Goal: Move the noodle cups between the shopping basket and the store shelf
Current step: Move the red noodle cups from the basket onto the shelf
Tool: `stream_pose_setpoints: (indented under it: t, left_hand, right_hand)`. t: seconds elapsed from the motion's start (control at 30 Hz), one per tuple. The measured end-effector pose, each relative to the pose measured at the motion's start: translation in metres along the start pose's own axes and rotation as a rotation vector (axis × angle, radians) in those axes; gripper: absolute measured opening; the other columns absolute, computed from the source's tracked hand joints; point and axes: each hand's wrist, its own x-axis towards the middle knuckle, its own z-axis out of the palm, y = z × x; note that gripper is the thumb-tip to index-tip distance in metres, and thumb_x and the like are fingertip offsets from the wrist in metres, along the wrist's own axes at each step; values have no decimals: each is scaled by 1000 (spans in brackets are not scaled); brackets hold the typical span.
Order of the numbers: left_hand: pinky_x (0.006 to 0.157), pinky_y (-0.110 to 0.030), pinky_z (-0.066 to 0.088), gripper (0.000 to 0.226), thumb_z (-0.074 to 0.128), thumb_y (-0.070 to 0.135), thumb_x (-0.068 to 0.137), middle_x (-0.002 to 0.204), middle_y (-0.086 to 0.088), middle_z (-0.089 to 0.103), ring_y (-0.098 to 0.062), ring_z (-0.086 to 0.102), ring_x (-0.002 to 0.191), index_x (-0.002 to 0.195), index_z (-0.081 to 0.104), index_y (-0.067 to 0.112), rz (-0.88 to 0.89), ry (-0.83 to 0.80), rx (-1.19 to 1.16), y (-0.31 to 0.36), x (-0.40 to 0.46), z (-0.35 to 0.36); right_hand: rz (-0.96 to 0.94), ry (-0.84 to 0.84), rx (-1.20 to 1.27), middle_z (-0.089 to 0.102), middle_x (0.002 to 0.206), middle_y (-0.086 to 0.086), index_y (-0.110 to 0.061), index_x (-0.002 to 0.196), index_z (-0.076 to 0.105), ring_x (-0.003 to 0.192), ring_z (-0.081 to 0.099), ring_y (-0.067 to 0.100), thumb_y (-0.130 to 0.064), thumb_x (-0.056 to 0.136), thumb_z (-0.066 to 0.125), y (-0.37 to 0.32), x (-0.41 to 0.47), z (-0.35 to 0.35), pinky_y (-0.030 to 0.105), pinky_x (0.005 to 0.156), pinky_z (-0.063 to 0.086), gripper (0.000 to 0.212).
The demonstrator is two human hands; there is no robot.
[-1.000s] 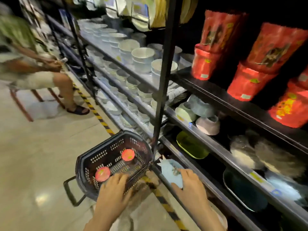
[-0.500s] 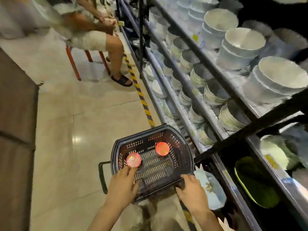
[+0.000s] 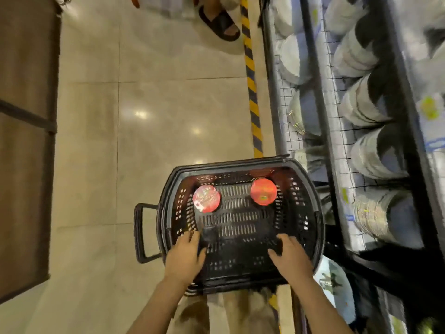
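Head view, sole entry.

Item one: shopping basket (image 3: 168, 201), dark perforated plastic, standing on the tiled floor just beside the store shelf (image 3: 320, 121), one handle folded out to our left.

Item two: left noodle cup (image 3: 206, 198), red lid up, upright at the far left of the basket floor.

Item three: right noodle cup (image 3: 263, 191), red lid up, upright at the far right, well apart from the first.

Item four: our left hand (image 3: 185, 257), reaching over the near rim, fingers extended and relaxed, grasping nothing; its fingertips lie short of the left cup.

Item five: our right hand (image 3: 290, 255), likewise released, fingers spread above the basket floor, holding nothing, short of the right cup.

Other stock: stacked bowls (image 3: 361, 104) on the wire tiers; a yellow-and-black floor stripe (image 3: 251, 92); another person's sandalled foot (image 3: 220, 22) at the top edge.

Step in hand, as we judge it: reaching in to take the cups. To do it well, we should carry each hand on to its own cup, close the fingers round the side wall below the lid, lift straight up clear of the rim, and keep the cups upright on the way to the shelf.
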Motion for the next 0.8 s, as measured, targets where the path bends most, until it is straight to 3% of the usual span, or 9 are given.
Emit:
stream_pose_setpoints:
  t: [0.17,0.37,0.6,0.73,0.8]
  left_hand:
    - [85,-32,44,40,43,34,94,125,-4,47,-21,50,113,130,40,16,-154,-86,-52,-14,71,86]
    - [89,-35,43,43,49,29,92,125,-6,49,-23,51,114,131,41,15,-285,-16,-235,-47,155,189]
    - [100,-36,36,73,66,23,83,140,-12,41,-27,42,126,143,27,9,-434,146,-524,-78,225,269]
    - [102,-21,31,80,77,11,72,130,-1,44,-16,42,123,138,31,8,-361,354,-818,-80,254,277]
    - [103,-21,32,84,81,19,68,130,4,43,-11,43,123,136,32,18,-297,423,-974,-83,260,281]
  right_hand:
    - [85,-66,91,46,130,7,-19,132,44,117,50,27,-37,91,56,12,117,43,36,87,47,46]
    - [215,-112,326,60,121,13,-9,123,52,112,55,32,-29,86,65,38,241,118,33,86,41,44]
    - [314,71,646,57,126,18,-7,133,39,115,55,37,-25,70,81,69,339,184,47,100,42,79]
    - [202,209,745,50,134,15,-12,141,28,124,47,33,-21,66,84,69,365,196,48,107,37,94]
    - [139,292,757,46,138,13,-15,142,25,127,44,31,-24,64,85,70,368,200,47,108,35,100]
